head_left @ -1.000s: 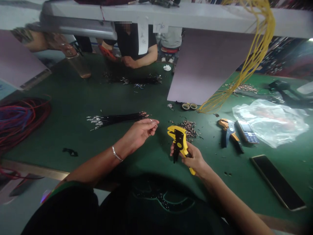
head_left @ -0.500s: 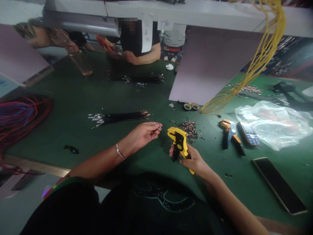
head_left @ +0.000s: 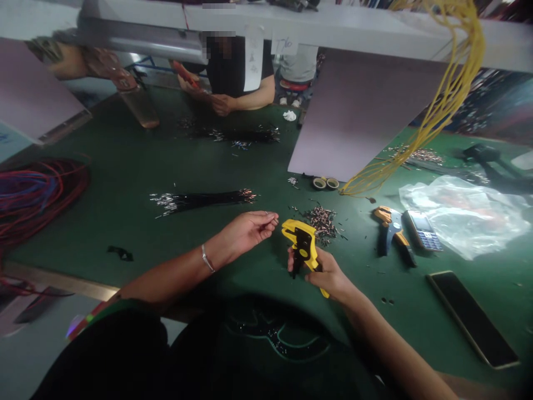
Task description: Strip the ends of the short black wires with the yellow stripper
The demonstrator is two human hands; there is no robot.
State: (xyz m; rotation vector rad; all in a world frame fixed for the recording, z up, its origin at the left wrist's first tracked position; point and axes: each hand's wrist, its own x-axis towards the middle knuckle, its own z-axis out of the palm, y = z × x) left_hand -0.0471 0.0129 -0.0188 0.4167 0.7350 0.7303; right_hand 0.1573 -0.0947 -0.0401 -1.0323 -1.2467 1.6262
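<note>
My right hand (head_left: 322, 270) is wrapped round the handles of a yellow and black wire stripper (head_left: 303, 242), its jaws pointing up and to the left. Close to those jaws, my left hand (head_left: 252, 230) is closed in a pinch; what sits between its fingertips is too small to make out. A bundle of short black wires (head_left: 204, 200) lies beyond my left hand, with silvery ends at left and coppery ends at right. Behind the stripper is a heap of small dark and coppery offcuts (head_left: 320, 223).
At right lie a second stripper (head_left: 390, 230), a keypad phone (head_left: 422, 230), a smartphone (head_left: 472, 319) and a clear plastic bag (head_left: 478, 216). Yellow wires (head_left: 441, 111) hang from the shelf. Red and blue coiled wire (head_left: 37, 194) lies left. A co-worker's hand (head_left: 224, 104) is across the table.
My left hand has shifted slightly right and the wire stripper slightly left, so the fingertips are nearer its jaws. Across the table, the co-worker's hands have come closer together.
</note>
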